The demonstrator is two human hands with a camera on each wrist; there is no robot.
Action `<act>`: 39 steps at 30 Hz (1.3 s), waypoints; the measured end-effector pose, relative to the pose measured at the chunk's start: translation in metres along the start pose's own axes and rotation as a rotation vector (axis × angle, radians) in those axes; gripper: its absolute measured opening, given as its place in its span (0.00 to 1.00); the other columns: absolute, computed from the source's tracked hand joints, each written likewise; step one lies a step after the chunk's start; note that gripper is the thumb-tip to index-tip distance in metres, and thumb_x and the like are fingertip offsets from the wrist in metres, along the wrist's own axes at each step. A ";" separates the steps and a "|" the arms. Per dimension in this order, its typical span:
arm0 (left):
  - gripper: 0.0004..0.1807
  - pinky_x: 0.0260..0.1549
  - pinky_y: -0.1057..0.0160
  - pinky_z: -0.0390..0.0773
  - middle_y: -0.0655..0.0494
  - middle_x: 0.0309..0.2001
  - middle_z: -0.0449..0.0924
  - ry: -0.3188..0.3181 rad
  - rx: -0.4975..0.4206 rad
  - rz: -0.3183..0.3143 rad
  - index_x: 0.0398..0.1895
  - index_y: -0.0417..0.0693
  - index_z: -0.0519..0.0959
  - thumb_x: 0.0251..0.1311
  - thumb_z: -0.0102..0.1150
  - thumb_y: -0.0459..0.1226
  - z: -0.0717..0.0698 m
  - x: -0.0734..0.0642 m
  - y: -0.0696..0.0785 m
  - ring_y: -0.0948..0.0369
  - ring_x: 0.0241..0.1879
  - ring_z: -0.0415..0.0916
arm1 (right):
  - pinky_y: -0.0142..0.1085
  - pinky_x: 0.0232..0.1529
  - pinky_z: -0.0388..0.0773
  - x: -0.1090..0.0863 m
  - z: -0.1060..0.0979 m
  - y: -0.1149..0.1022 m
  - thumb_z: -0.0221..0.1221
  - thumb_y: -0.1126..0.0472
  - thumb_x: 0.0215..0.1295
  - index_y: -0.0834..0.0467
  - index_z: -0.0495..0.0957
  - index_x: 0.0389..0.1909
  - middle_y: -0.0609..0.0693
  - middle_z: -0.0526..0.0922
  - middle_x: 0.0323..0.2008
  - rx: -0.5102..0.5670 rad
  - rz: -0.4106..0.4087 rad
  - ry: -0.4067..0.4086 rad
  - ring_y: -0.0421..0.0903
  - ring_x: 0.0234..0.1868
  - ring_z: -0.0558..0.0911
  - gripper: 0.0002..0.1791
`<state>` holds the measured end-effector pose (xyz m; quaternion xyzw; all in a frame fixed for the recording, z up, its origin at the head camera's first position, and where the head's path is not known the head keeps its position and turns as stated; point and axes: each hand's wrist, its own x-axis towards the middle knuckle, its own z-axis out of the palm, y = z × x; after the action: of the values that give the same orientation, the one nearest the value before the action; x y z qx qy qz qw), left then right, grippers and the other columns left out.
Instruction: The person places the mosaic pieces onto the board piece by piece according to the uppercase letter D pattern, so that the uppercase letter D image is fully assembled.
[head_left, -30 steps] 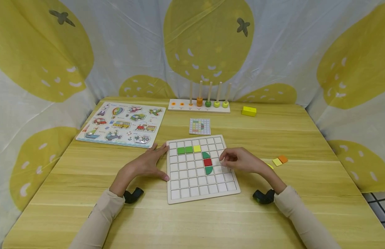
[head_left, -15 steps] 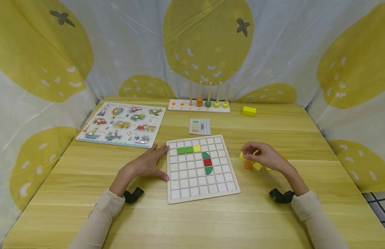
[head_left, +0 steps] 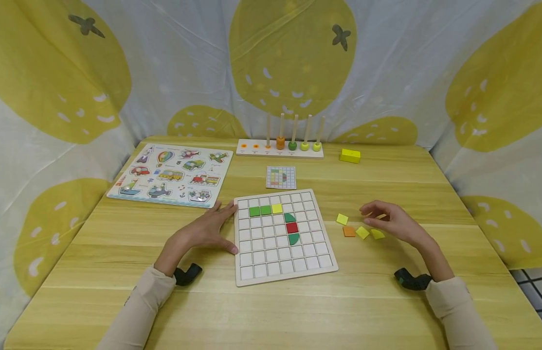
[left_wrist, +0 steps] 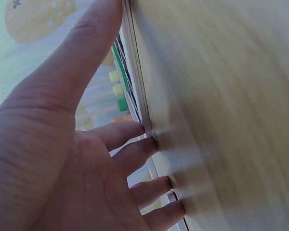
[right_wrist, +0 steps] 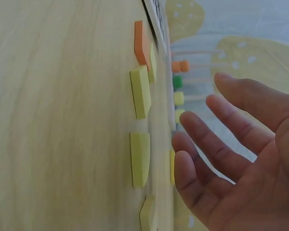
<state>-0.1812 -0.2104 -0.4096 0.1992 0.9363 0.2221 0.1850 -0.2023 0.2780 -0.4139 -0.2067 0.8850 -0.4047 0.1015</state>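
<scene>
My left hand [head_left: 207,228] lies at the left edge of a white grid board [head_left: 286,280], fingers and thumb straight against its rim. On the board sit two green squares [head_left: 260,211], a yellow square [head_left: 277,208], a red square [head_left: 292,227] and two dark green quarter-circles [head_left: 293,239]. To the right of the board hovers my right hand [head_left: 391,221], fingers loosely bent and nothing between them. Beside and below it lie loose pieces: an orange square [head_left: 349,232], a yellow tile [head_left: 342,219], another yellow tile [head_left: 362,233] and a yellow quarter-circle [head_left: 377,234].
A small pattern card [head_left: 280,178] lies behind the board. Farther back stands a peg rack [head_left: 249,150] with coloured beads, and a yellow block [head_left: 350,156] is to its right. A vehicle picture puzzle [head_left: 170,176] occupies the table's left back.
My right hand has moved right, from over the board's right edge to above the loose pieces, uncovering several of them. My left hand has stayed at the board's edge.
</scene>
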 end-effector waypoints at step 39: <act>0.65 0.67 0.36 0.47 0.47 0.76 0.42 -0.003 -0.007 -0.010 0.76 0.44 0.50 0.38 0.72 0.62 0.000 -0.001 0.001 0.39 0.74 0.30 | 0.30 0.27 0.71 -0.021 -0.003 0.013 0.66 0.66 0.57 0.61 0.77 0.36 0.48 0.77 0.29 -0.128 0.028 -0.028 0.37 0.27 0.72 0.09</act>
<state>-0.1801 -0.2097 -0.4086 0.1942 0.9363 0.2242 0.1880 -0.1880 0.2973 -0.4218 -0.2060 0.9104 -0.3427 0.1062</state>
